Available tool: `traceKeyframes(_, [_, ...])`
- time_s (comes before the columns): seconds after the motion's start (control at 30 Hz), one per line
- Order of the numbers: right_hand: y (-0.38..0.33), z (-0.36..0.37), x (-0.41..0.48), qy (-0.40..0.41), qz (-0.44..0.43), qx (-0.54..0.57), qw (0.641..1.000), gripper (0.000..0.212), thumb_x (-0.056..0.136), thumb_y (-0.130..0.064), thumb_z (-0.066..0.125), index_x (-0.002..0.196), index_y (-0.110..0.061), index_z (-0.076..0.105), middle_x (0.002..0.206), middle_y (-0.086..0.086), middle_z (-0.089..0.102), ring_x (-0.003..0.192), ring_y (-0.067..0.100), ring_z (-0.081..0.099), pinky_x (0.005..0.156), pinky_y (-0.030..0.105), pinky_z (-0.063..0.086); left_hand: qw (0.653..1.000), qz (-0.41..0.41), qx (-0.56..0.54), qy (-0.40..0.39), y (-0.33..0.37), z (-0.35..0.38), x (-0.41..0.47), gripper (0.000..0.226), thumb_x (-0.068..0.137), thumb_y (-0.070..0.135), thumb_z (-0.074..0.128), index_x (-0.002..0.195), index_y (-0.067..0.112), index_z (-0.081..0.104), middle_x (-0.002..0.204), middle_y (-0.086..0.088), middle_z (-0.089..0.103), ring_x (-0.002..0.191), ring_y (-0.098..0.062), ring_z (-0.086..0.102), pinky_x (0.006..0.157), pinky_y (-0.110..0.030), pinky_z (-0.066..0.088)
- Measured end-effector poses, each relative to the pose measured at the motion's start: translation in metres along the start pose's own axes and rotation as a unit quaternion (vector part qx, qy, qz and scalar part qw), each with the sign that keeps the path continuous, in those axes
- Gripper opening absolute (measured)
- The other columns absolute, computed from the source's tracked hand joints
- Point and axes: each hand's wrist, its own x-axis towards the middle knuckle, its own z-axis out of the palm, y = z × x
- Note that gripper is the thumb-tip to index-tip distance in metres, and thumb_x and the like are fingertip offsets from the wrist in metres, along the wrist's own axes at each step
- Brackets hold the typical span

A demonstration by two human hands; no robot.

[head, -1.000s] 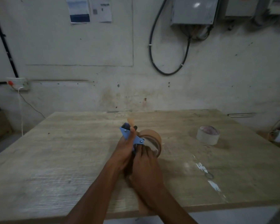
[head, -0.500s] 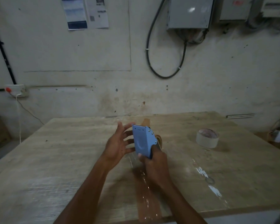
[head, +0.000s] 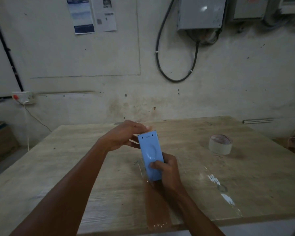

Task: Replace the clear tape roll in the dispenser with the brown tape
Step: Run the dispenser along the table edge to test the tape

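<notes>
A blue tape dispenser (head: 151, 155) stands upright above the wooden table (head: 58, 167), its flat back facing me and its toothed blade at the top. My right hand (head: 167, 169) grips its lower end. My left hand (head: 124, 136) reaches over the top, fingertips pinched at the blade edge; what they pinch is too small to tell. The brown tape roll is hidden behind the dispenser. A strip of brown tape (head: 157, 206) lies stuck on the table toward the front edge. The clear tape roll (head: 220, 146) lies flat on the table at the right, apart from both hands.
White tape scraps and a small ring (head: 222, 188) lie on the table's right front. The wall behind carries a black cable loop (head: 175, 65), metal boxes and papers. A socket with a white cord (head: 23, 97) is at the left. A box (head: 0, 140) stands on the floor at left.
The dispenser has turned from side-on, roll showing, to upright with its back toward me. My right hand shifted to its lower end; my left hand opened, then closed over the blade end.
</notes>
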Motion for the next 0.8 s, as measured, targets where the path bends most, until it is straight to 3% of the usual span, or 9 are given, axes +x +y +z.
traceKeyframes(0.13, [-0.001, 0.000, -0.002, -0.003, 0.017, 0.010, 1.000, 0.038, 0.075, -0.030, 0.077, 0.101, -0.003, 0.074, 0.088, 0.016, 0.076, 0.081, 0.037, 0.070, 0.073, 0.052, 0.055, 0.998, 0.009, 0.053, 0.035, 0.003, -0.004, 0.004, 0.016, 0.091, 0.019, 0.069, 0.092, 0.006, 0.078, 0.085, -0.002, 0.078, 0.081, -0.013, 0.074, 0.067, -0.024, 0.058])
traceKeyframes(0.2, [-0.004, 0.003, -0.004, 0.016, 0.026, -0.012, 0.999, 0.045, 0.077, -0.045, 0.076, 0.100, -0.006, 0.075, 0.090, 0.016, 0.077, 0.084, 0.037, 0.072, 0.079, 0.055, 0.056, 0.995, 0.021, 0.077, 0.060, 0.005, -0.005, 0.006, 0.011, 0.089, 0.015, 0.071, 0.086, 0.006, 0.078, 0.081, -0.001, 0.078, 0.080, -0.014, 0.074, 0.067, -0.025, 0.059])
traceKeyframes(0.3, [-0.015, 0.009, -0.008, 0.076, 0.014, -0.090, 0.993, 0.050, 0.078, -0.058, 0.071, 0.090, -0.010, 0.075, 0.083, 0.010, 0.078, 0.077, 0.029, 0.075, 0.069, 0.039, 0.058, 0.994, 0.007, 0.075, 0.076, 0.007, 0.000, 0.008, 0.011, 0.089, 0.008, 0.070, 0.081, 0.006, 0.078, 0.077, -0.006, 0.077, 0.074, -0.019, 0.075, 0.063, -0.027, 0.059])
traceKeyframes(0.4, [-0.033, 0.014, -0.012, 0.113, 0.026, -0.215, 0.970, 0.045, 0.088, -0.056, 0.063, 0.072, -0.013, 0.066, 0.070, -0.001, 0.068, 0.062, 0.012, 0.065, 0.056, 0.021, 0.044, 0.992, -0.007, 0.080, 0.096, 0.009, 0.004, 0.010, 0.020, 0.089, -0.003, 0.063, 0.077, 0.005, 0.076, 0.078, -0.009, 0.076, 0.069, -0.022, 0.075, 0.058, -0.027, 0.059])
traceKeyframes(0.53, [-0.045, 0.013, -0.015, 0.159, 0.024, -0.263, 0.951, 0.053, 0.088, -0.058, 0.062, 0.059, -0.014, 0.057, 0.058, -0.005, 0.059, 0.051, 0.006, 0.055, 0.047, 0.020, 0.037, 0.993, -0.026, 0.062, 0.099, 0.010, 0.004, 0.012, 0.022, 0.088, -0.009, 0.057, 0.081, -0.001, 0.076, 0.083, -0.018, 0.075, 0.066, -0.025, 0.075, 0.057, -0.029, 0.059])
traceKeyframes(0.7, [-0.052, 0.010, -0.024, 0.126, 0.062, -0.294, 0.945, 0.052, 0.091, -0.059, 0.055, 0.076, -0.011, 0.066, 0.068, -0.004, 0.062, 0.060, 0.006, 0.057, 0.051, 0.024, 0.039, 0.991, -0.049, 0.063, 0.107, 0.010, 0.013, 0.009, 0.026, 0.079, -0.016, 0.052, 0.076, -0.004, 0.075, 0.062, -0.015, 0.071, 0.053, -0.024, 0.071, 0.052, -0.029, 0.058])
traceKeyframes(0.8, [-0.055, 0.004, -0.029, 0.101, 0.106, -0.310, 0.940, 0.058, 0.089, -0.062, 0.057, 0.089, -0.006, 0.071, 0.083, 0.006, 0.069, 0.072, 0.018, 0.064, 0.062, 0.030, 0.043, 0.988, -0.082, 0.058, 0.121, 0.000, 0.022, 0.010, 0.014, 0.077, -0.010, 0.061, 0.079, -0.008, 0.075, 0.059, -0.015, 0.068, 0.047, -0.021, 0.067, 0.053, -0.031, 0.059])
